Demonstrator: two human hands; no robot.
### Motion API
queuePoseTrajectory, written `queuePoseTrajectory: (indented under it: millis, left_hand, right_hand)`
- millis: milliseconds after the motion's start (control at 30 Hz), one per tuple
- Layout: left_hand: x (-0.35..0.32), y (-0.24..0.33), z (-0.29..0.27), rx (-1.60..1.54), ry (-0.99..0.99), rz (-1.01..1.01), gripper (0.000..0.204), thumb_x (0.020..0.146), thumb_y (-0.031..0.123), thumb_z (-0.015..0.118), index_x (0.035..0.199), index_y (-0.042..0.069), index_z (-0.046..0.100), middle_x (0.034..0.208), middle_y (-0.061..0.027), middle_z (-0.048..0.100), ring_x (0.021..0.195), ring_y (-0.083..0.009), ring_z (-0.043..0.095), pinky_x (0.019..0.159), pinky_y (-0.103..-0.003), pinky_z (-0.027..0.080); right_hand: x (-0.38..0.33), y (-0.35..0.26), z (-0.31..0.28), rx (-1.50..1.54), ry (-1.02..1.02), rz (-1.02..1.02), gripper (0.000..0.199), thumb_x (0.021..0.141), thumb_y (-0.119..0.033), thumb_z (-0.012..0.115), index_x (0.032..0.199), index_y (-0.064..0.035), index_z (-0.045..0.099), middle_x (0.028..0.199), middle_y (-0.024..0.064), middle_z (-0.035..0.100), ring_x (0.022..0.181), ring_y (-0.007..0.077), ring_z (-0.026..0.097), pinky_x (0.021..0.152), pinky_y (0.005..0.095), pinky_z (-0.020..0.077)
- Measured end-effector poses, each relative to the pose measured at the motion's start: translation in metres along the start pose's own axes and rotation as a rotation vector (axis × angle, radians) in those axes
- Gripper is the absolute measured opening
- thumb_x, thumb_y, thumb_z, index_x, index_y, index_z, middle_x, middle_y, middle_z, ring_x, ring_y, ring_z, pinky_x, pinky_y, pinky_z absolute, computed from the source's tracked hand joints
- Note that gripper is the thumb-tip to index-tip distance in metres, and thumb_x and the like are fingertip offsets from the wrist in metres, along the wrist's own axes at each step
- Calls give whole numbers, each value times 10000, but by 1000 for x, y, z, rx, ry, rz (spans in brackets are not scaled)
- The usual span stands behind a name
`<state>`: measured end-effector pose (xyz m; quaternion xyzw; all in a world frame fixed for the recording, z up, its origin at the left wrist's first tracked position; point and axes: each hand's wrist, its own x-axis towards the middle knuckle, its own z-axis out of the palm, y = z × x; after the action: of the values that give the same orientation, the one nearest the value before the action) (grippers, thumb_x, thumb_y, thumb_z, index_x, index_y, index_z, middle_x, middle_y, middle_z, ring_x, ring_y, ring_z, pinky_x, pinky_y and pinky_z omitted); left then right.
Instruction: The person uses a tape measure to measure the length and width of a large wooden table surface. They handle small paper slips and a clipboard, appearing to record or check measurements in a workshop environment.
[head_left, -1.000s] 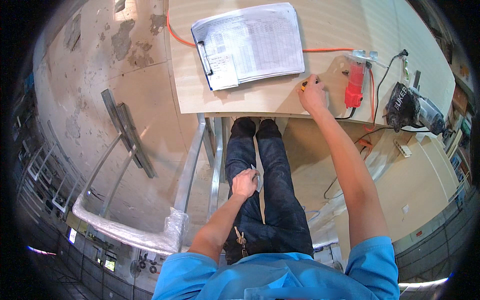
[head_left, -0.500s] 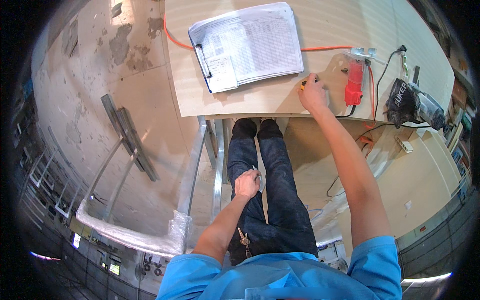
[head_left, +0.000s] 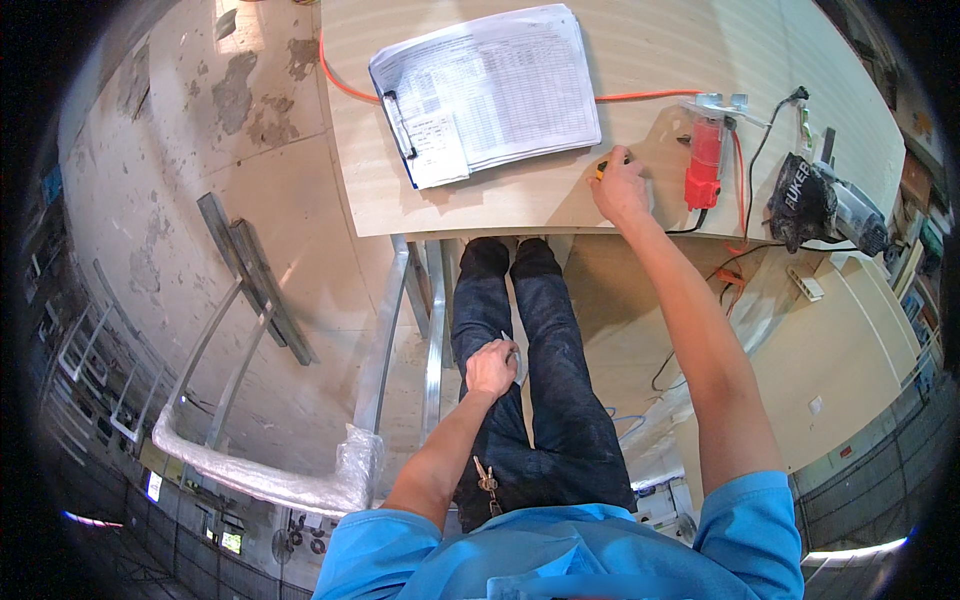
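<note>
My right hand (head_left: pixel 624 190) rests on the pale tabletop (head_left: pixel 480 208) near its front edge, fingers closed over a small yellow-and-black tool (head_left: pixel 601 169). Most of that tool is hidden under the fingers, so its kind is unclear. Lower down, in front of my thighs, my left hand (head_left: pixel 491 369) is closed around a thin pale object (head_left: pixel 521 366); only its edges stick out past the fingers. A clipboard (head_left: pixel 407 150) with a thick stack of printed sheets (head_left: pixel 510 90) lies to the left of my right hand.
A red power tool (head_left: pixel 704 165) with a cord lies right of my right hand. Farther right is another tool with a black bag (head_left: pixel 801 205). An orange hose (head_left: pixel 640 97) crosses the table. Metal legs (head_left: pixel 385 330) and a plastic-wrapped frame (head_left: pixel 270 478) stand at left.
The table and the things on it sit slightly farther left in the view. Both hands keep the same hold, with hardly any movement.
</note>
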<state>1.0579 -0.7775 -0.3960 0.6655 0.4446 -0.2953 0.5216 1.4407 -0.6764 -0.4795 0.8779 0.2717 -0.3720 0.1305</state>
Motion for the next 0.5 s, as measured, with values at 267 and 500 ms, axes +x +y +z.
queuePoseTrajectory:
  millis: [267,500]
  left_hand:
    - [2,2,-7,7,-51,-28,202,900,149,662,1079,135,755,1108,-93,743,1102,-306,692,971,-427,542]
    - [2,1,-11,-9,-36,-18,208,899,140,650,1081,140,751,1118,-98,742,1111,-318,687,983,-439,536]
  right_hand:
    - [-1,-1,-1,18,-15,17,678,952,-340,745,1376,-40,309,1255,396,525,1090,561,651,944,576,543]
    - [-2,-5,-5,47,-32,42,675,960,-323,741,1397,-43,309,1273,387,515,1126,554,638,956,573,543]
